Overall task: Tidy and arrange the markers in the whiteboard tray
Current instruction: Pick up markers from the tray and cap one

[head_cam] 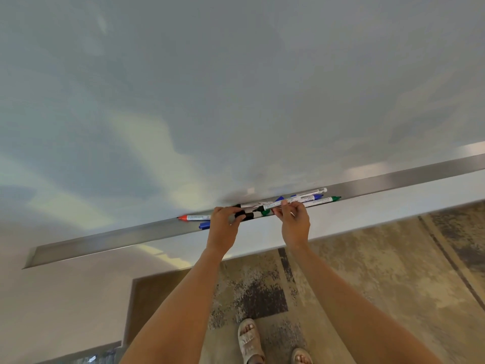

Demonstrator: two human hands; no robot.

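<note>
Markers [301, 199] lying jumbled in the tray [105, 243], being sorted mid-step. Left hand [224, 224] curling fingers round black ones; right hand [294, 219] pinching one lifted marker. Next, probably: laying each parallel, ends aligned, without knocking the red marker [194, 217] out.

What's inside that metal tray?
The tray holds a jumble of markers: red, blue, green. The left hand and right hand cover others.
</note>
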